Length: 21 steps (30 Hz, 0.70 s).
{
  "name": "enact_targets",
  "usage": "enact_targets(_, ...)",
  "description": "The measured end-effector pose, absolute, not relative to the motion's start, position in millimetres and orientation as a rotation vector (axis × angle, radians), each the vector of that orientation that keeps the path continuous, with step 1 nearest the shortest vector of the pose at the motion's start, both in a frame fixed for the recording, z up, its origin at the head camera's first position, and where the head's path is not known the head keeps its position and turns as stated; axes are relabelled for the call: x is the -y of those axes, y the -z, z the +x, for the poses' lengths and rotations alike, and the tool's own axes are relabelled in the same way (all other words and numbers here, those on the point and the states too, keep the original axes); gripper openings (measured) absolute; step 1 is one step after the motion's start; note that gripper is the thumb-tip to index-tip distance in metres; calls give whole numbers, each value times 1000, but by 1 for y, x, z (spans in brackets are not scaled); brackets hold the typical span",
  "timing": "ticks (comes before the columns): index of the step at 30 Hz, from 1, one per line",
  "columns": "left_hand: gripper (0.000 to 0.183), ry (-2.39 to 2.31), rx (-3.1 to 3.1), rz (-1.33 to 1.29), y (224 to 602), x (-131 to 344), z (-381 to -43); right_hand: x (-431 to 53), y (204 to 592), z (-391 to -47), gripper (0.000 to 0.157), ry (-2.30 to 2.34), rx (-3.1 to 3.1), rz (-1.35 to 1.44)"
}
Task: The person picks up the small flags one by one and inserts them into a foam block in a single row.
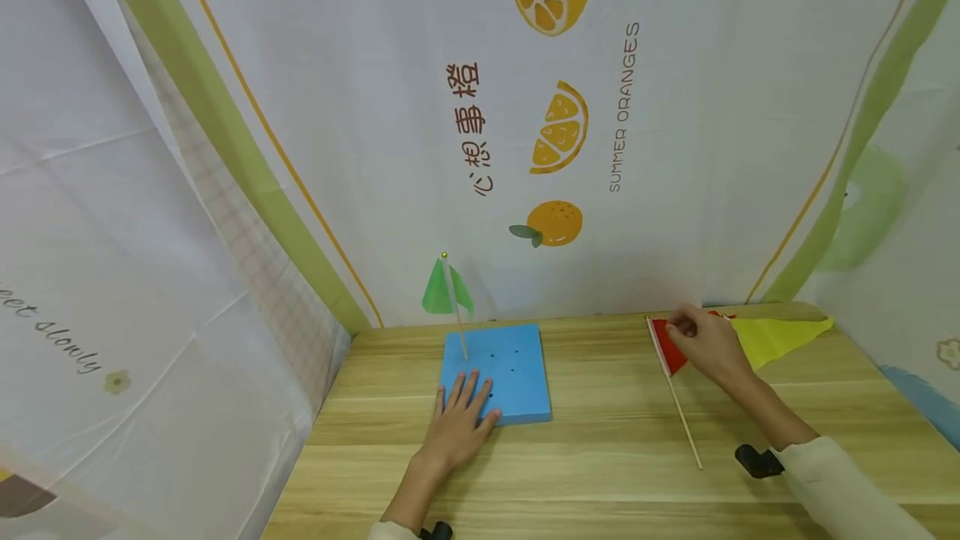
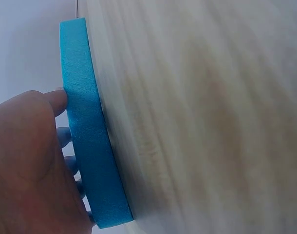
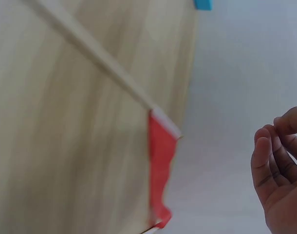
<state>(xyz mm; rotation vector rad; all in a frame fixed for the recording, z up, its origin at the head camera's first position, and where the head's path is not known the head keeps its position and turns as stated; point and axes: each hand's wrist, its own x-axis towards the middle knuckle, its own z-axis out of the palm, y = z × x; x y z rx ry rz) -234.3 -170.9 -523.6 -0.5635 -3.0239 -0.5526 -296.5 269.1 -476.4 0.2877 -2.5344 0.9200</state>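
My left hand (image 1: 456, 427) lies with straight, spread fingers on the near left part of a blue foam block (image 1: 525, 386), which has several small holes in its top. A green pennant flag (image 1: 438, 288) stands in the block on a thin stick, leaning slightly. In the left wrist view, the fingers rest over the face of the block (image 2: 90, 126). My right hand (image 1: 712, 347), fingers loosely bent and holding nothing, hovers over a red flag (image 1: 660, 336) lying on the table. The right wrist view shows the hand (image 3: 285, 170) apart from the red flag (image 3: 160, 156).
A yellow pennant flag (image 1: 780, 338) lies at the back right, partly hidden by my right hand. The wooden table (image 1: 600, 457) meets a white curtain (image 1: 375, 148) printed with oranges at its back edge. Black wrist mounts (image 1: 757, 461) show on both arms.
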Motion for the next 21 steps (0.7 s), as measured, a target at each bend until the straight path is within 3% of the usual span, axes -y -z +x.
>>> enact_targets(12,62,557,3010,-537,526,170,-238,-300,511,-286,11,-875,2702,263)
enact_targets(21,62,517,3005,-524,526,168,-239,-296,534,-283,17,-855,2827,266)
